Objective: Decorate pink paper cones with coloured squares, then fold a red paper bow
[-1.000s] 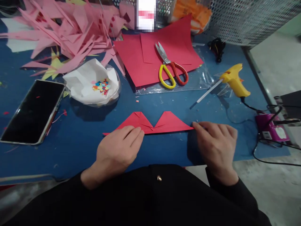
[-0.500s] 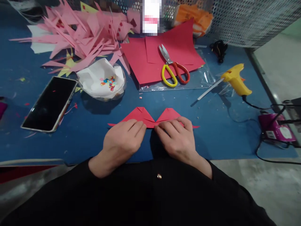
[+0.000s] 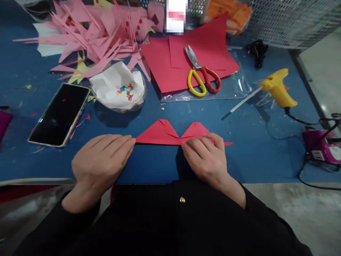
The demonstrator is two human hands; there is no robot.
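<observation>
A folded red paper [image 3: 160,133] lies flat near the table's front edge, with two blunt peaks pointing away from me and a notch between them. My left hand [image 3: 103,156] has its fingers pressed together, and their tips pinch the paper's left end. My right hand [image 3: 205,154] is curled over the right half, its fingertips pressing the lower edge close to the notch. A thin red strip of the paper sticks out beyond the right hand. The parts under my fingers are hidden.
Scissors [image 3: 198,71] lie on red paper sheets [image 3: 157,67] at the back. A paper-lined bowl [image 3: 106,89] holds tiny coloured bits. A phone [image 3: 60,113] lies left, pink paper cutouts [image 3: 98,39] are heaped behind. A yellow glue gun [image 3: 278,87] with its cord stands right.
My left hand has slid left along the paper's lower edge to its left end, uncovering the left half. My right hand keeps its place on the paper. The view has shifted slightly.
</observation>
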